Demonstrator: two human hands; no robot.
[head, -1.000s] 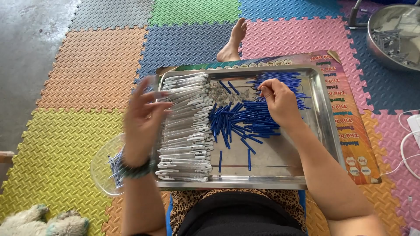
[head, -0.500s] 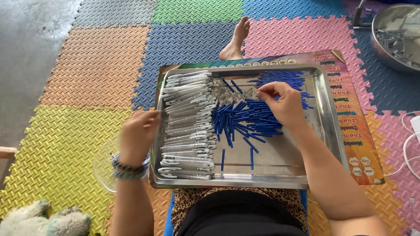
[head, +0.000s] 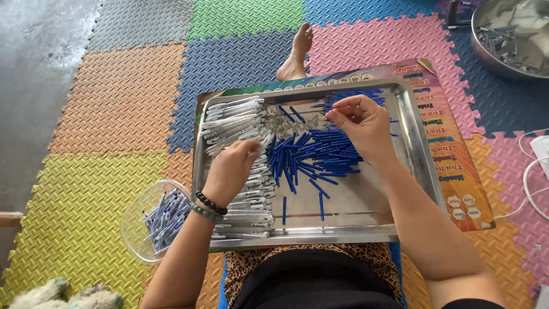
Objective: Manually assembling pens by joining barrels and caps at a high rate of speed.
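Evidently the work sits on a shallow rectangular steel tray [head: 417,154] resting on the person's lap, above a floor of coloured foam puzzle mats [head: 114,103]. The left hand [head: 231,171] lies over a row of slim white plastic pen barrels [head: 240,123] stacked along the tray's left side; its fingers are curled down onto the row, but whether they have closed on one barrel is hidden by the back of the hand. The right hand [head: 363,123] hovers above a heap of short blue plastic tubes [head: 320,151] in the tray's middle, thumb and forefinger pinched nearly together at their tips; whatever is between them is too small to make out. Just beyond the blue heap lies a patch of tiny grey metal bits [head: 289,123]. A clear round plastic bowl [head: 134,220] holding more white and blue pieces stands on the mat just beside the tray's left edge. These parts look very light, stiff and smooth, so they probably roll and slide easily on bare steel. A barrel is best taken by a fingertip pinch near its middle, so it stays level; a blue tube, being thinner, likely wants a pinch across its width, lifted clear of its neighbours rather than dragged through the heap.
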